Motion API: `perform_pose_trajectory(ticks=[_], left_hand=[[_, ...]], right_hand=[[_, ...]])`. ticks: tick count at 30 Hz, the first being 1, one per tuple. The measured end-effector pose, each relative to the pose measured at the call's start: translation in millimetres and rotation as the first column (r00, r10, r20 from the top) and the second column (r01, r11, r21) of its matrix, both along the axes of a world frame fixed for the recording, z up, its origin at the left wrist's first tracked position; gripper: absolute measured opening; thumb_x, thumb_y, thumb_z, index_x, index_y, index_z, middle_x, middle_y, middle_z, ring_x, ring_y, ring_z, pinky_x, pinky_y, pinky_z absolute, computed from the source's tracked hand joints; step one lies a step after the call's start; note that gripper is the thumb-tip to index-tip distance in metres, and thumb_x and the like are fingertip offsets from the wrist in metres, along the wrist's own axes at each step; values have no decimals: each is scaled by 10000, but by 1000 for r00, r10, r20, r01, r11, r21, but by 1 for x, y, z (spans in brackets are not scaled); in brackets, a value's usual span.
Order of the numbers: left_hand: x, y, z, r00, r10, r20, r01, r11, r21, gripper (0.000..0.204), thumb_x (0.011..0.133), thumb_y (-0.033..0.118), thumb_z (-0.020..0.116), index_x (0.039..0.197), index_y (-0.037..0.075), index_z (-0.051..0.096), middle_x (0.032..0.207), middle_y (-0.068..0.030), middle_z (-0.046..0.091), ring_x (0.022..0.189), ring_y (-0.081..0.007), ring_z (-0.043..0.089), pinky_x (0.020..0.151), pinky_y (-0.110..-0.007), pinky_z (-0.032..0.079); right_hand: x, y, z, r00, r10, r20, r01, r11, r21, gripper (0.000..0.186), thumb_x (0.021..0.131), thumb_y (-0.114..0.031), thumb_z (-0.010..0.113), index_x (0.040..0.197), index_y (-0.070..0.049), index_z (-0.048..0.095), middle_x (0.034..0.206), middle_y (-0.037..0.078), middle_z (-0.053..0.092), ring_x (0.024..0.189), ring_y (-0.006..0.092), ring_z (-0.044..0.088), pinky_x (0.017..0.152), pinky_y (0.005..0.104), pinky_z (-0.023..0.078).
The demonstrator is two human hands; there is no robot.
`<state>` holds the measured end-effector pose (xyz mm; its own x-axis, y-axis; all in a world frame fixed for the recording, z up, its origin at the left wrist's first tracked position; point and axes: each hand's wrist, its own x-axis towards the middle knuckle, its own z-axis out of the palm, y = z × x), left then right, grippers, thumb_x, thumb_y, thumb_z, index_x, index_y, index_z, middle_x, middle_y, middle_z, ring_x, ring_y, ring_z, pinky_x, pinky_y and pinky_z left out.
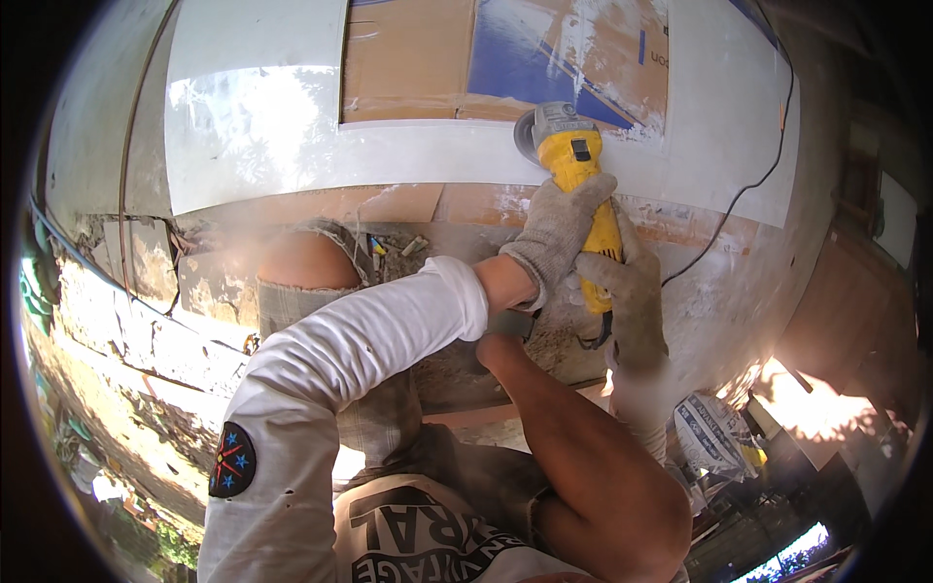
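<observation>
My left hand (573,209), in a grey knit glove, is closed round the yellow body of an angle grinder (571,154). My right hand (630,277), also gloved, grips the same tool lower down, near its cord end. The grinder's disc (529,136) is at the inner lower edge of a white sheet (243,117); I cannot tell whether it touches. Above it lies brown cardboard (403,63) with a blue printed area and white dust. Strips of cardboard (355,202) run along the sheet's near edge.
My bent knees are below the work surface, above a dusty ledge with small debris (413,245). A dark cord (739,199) crosses the right side. A printed bag (709,437) sits at the lower right beside brown boards (836,321). Cracked concrete (146,253) is at left.
</observation>
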<state>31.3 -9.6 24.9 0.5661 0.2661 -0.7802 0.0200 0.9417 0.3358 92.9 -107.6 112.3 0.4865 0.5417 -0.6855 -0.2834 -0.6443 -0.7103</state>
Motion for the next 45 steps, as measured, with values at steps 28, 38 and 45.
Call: perform_pose_trajectory(ticks=[28,38,45], left_hand=[[2,-1,7,1000,-18,8,18,999,33,417,1026,306,838,1281,29,660,1065,-93,735,903,-207,754,814,-378,645],[-27,17,8,995,99,-18,-98,994,50,396,1036,308,833,1259,30,661,1055,-103,739,896,-219,762,799,-384,651],[-37,27,11,988,105,-116,-95,992,82,450,1029,330,839,1282,-6,677,1083,-123,752,924,-232,771,819,-390,653]], right_hand=[[-4,7,16,995,-99,-17,98,995,-34,637,883,-117,753,1489,24,614,997,62,726,811,128,699,696,273,568],[-17,24,8,995,-30,-95,35,998,51,525,907,-104,798,1394,27,655,978,69,730,768,117,698,648,276,567],[-19,34,4,992,77,-105,-74,997,33,658,912,-107,800,1525,39,611,987,66,718,769,121,700,654,277,573]])
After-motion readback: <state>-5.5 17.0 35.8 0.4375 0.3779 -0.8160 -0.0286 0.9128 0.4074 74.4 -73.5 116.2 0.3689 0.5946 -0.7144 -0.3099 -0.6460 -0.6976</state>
